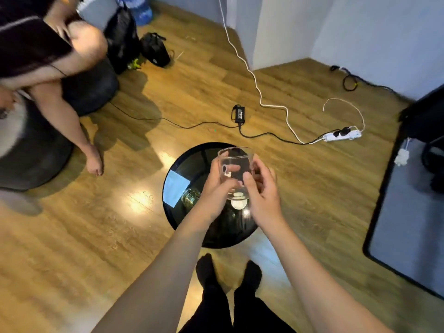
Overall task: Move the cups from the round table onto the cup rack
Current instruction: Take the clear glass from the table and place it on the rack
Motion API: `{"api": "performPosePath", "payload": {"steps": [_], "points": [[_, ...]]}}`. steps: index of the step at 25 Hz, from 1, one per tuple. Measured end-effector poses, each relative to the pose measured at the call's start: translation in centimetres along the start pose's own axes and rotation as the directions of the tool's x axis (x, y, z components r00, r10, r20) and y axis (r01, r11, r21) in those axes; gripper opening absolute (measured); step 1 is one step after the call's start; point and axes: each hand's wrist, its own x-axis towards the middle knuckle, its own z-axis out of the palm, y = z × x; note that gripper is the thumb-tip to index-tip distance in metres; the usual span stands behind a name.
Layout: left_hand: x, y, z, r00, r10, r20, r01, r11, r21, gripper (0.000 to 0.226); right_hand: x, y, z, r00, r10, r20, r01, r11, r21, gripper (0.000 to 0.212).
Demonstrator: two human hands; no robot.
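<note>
Your left hand [217, 186] and right hand [260, 195] both wrap the clear cup [235, 173], fingers curled, lifted above the round table [177, 169] for steadiness. Rack not visible.

Head view, steeply downward, over round table [175, 169]

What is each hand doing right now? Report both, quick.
Left hand: fingers curled round the glass cup, holding it above the round table.
Right hand: fingers curled against the cup's other side, gripping it too.
</note>
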Motion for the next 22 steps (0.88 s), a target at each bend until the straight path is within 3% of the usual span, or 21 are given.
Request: {"api": "performPosePath", "payload": {"steps": [2,6,11,17,22], "points": [[-1.1,3.9,1.4,0.999,-0.008,0.049,0.016,0.985,-0.171,0.065,-1.1,-2.8,-1.5,0.996,-0.072,0.056,0.072,0.997,0.000,0.065],[-2.6,8.2,5.2,0.994,0.082,0.074,-0.069,0.984,-0.163,0.051,-2.0,-6.3,-4.5,0.977,-0.202,0.071,0.210,0.971,-0.115,0.099],[-3.2,11.9,10.3,0.969,0.084,0.231,-0.047,0.986,-0.158,0.068,-4.1,-9.5,-9.9,0.956,-0.265,-0.127,0.247,0.958,-0.143,0.104],[-5.4,15.2,16.4,0.878,0.113,0.465,-0.101,0.994,-0.050,0.077,-8.3,-11.7,-15.7,0.915,-0.171,-0.365,0.102,0.974,-0.201,0.103],[-9.9,13.9,19.7,0.781,0.070,0.621,-0.075,0.997,-0.018,0.071,-15.1,-10.9,-17.2,0.781,-0.138,-0.609,0.037,0.984,-0.175,0.105]]}}
